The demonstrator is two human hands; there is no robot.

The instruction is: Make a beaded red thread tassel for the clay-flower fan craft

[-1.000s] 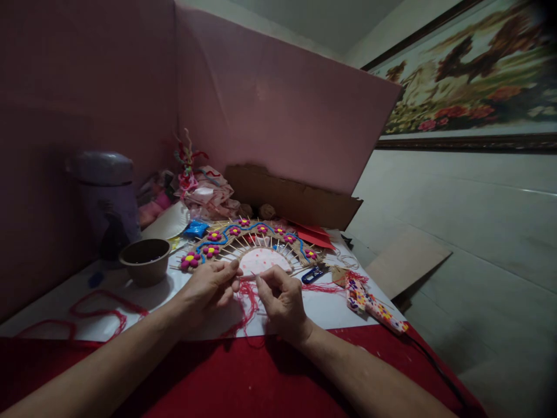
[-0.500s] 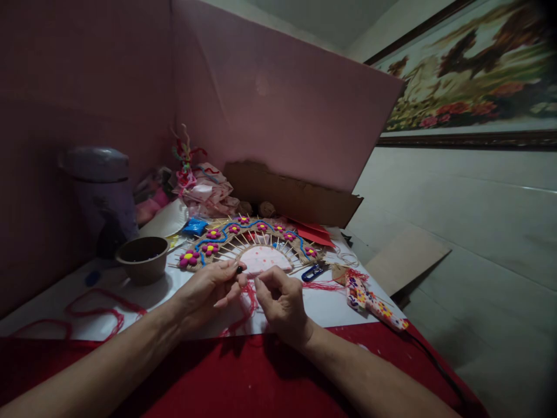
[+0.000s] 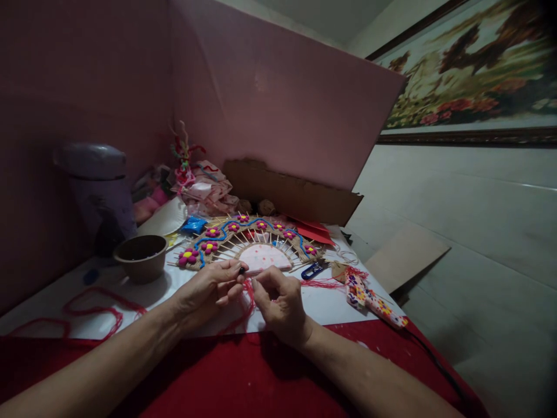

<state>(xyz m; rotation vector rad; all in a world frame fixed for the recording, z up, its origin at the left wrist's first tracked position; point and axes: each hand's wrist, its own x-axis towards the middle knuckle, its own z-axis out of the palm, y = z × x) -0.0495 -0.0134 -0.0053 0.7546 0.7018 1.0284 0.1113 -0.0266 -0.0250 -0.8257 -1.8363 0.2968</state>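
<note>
Between the thumb and index finger of my left hand is a small black bead. My right hand is just to its right, thumb and index finger pinched together; what they hold is too small to make out. Red thread hangs behind and between my hands, and more red strands run to the right. Beyond my fingers lies a fan-shaped piece of sticks and woven brown cord, with magenta flowers and a wavy blue line. A half-round of spotted pale cloth fills its centre.
A brown bowl with dark contents stands left, before a purple lidded container. Loose red thread lies in front. To the right are blue snips and a flower-patterned tool with a black cord. Pink board rises behind.
My left fingers have curled in slightly, and the black bead sits a touch further right. My right hand keeps its pinch in nearly the same place.
</note>
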